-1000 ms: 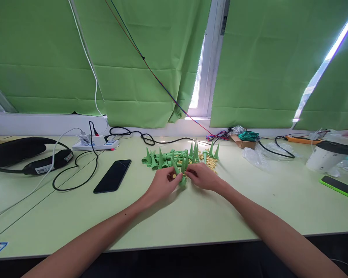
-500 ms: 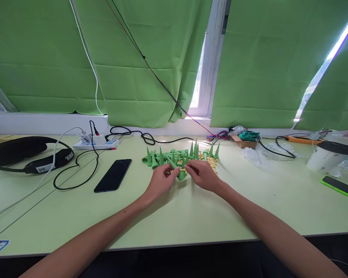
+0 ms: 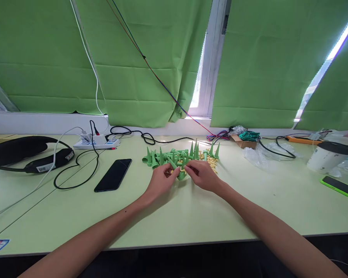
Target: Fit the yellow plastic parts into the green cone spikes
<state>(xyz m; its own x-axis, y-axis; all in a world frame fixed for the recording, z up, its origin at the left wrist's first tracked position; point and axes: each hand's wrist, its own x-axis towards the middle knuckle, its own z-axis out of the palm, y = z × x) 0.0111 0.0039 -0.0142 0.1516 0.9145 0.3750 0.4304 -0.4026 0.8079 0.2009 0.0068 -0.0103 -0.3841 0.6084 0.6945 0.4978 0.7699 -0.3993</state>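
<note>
My left hand is closed around a green cone-shaped plastic spike, its tip leaning up and to the left. A small yellow peg shows between my two hands, at the spike's lower end. My right hand pinches at the peg's right end; its fingertips partly hide it. Whether the peg sits inside the spike, I cannot tell. Just below the fingers, a green spike's wide cup is at the table. Behind my hands lies a pile of green spikes, several standing upright, with loose yellow pegs at the right.
A black phone lies left of my hands, near a power strip, cables and a black headset. To the right are crumpled plastic, a small cardboard box, a lidded paper cup and a green-edged phone.
Both hands stay in nearly the same place. My right fingertips have shifted very slightly, and the spike in my left hand looks unmoved.
</note>
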